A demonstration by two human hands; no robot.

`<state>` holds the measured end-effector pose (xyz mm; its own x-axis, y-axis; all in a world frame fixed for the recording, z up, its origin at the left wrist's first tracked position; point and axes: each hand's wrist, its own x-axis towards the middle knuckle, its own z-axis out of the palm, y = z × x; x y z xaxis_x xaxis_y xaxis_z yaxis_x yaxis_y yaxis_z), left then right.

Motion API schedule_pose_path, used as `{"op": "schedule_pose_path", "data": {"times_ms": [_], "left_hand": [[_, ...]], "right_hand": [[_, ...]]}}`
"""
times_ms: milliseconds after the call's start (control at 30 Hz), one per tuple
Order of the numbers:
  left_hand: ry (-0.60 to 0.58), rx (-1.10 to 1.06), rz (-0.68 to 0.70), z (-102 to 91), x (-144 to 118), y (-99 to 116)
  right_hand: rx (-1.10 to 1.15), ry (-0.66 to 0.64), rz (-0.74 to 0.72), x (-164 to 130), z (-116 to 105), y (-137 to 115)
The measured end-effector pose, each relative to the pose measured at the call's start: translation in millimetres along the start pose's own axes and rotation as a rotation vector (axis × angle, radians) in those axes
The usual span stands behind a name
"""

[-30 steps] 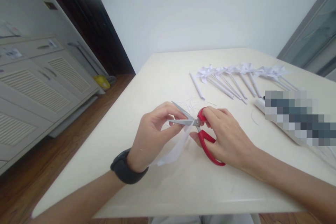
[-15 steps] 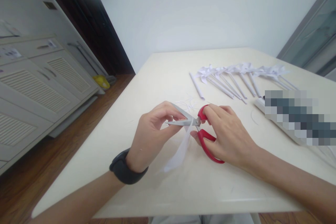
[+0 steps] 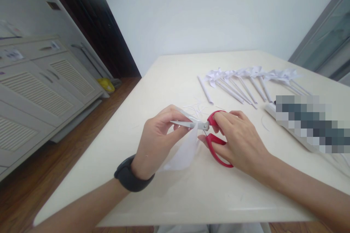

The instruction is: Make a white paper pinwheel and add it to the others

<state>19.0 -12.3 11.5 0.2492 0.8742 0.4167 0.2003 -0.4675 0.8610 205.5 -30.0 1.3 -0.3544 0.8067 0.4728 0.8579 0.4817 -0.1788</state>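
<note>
My right hand [image 3: 237,138] is closed around the red handles of the scissors [image 3: 201,126], whose blades point left and stand partly apart. A thin white sheet of paper [image 3: 183,154] hangs between the blades, near their pivot. My left hand [image 3: 161,134], with a black band on its wrist, pinches the paper's upper part between thumb and fingers. The blades lie against or very close to the left fingers, and part of the paper's top is hidden there. Thin white paper strips [image 3: 197,108] lie on the table just beyond the scissors.
Several white paper flowers on rolled stems [image 3: 240,76] lie in a row at the back right. One loose paper tube [image 3: 205,89] rests left of them. A white power strip [image 3: 294,127], partly blurred out, lies right of my right hand on the cream table [image 3: 153,94].
The hanging paper has turned to show more of its broad face. The scissors have shifted slightly, their blades a little closer together. Both hands stay almost in place.
</note>
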Motion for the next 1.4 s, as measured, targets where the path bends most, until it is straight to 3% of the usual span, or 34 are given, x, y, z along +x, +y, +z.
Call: {"op": "schedule_pose_path", "data": {"times_ms": [433, 1400], "left_hand": [[0.019, 0.170, 0.098, -1.3, -2.1, 3.4], [0.037, 0.169, 0.122, 0.4, -4.4, 5.1]], "right_hand": [[0.038, -0.004, -0.023, -0.4, -1.4, -2.0], [0.007, 0.008, -0.035, -0.4, 0.8, -2.1]]}}
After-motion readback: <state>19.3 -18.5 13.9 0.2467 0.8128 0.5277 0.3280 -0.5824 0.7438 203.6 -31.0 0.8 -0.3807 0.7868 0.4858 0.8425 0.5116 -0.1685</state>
